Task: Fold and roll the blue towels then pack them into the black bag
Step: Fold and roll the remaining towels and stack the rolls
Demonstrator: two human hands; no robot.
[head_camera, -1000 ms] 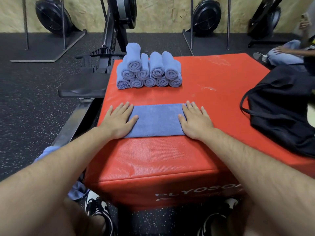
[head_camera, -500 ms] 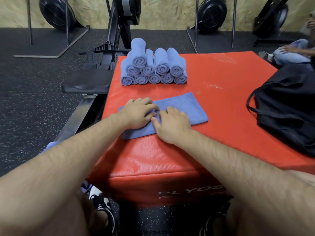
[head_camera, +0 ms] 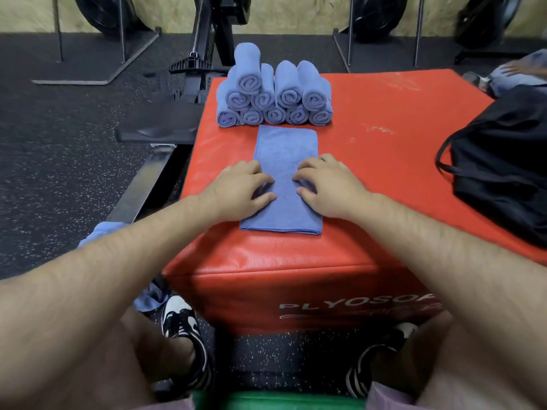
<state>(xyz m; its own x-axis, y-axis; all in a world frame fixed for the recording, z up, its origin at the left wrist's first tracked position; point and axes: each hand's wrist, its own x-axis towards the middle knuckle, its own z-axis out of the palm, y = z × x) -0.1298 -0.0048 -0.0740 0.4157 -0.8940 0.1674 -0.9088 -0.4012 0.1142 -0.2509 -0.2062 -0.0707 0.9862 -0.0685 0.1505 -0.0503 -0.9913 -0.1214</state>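
A folded blue towel lies flat on the red foam box, its long side pointing away from me. My left hand rests on its near left part and my right hand on its near right part. The fingers of both hands are bent, with their tips pressing on the cloth. Behind the towel, several rolled blue towels are stacked in a pile at the box's far edge. The black bag lies slumped on the right side of the box, its strap hanging toward me.
A rowing machine's rail and seat run along the left of the box. Loose blue cloth lies on the floor beneath my left arm. Another person's hand and leg show at the far right.
The flat towel has been turned from lying crosswise to lying lengthwise away from me. Both hands moved from its outer ends to its near half.
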